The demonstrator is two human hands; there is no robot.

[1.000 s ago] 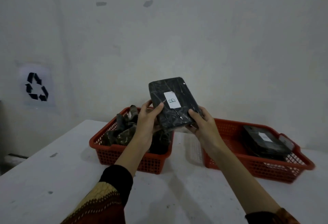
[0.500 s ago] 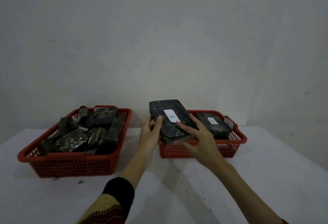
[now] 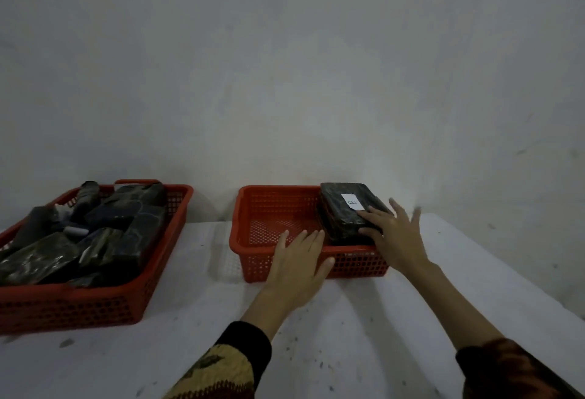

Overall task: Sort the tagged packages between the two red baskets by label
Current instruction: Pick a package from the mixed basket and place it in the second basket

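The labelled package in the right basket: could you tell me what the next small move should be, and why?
Probably lift the right hand off the package. It lies in the right basket, label up, with the fingers only resting flat on it. The left hand could then reach for the full left basket.

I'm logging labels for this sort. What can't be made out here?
- Tags in the left basket, head view: dark, jumbled packages hide them.
- Whatever lies beneath the top package in the right basket: covered by it.
- Right hand: outer fingers motion-blurred.
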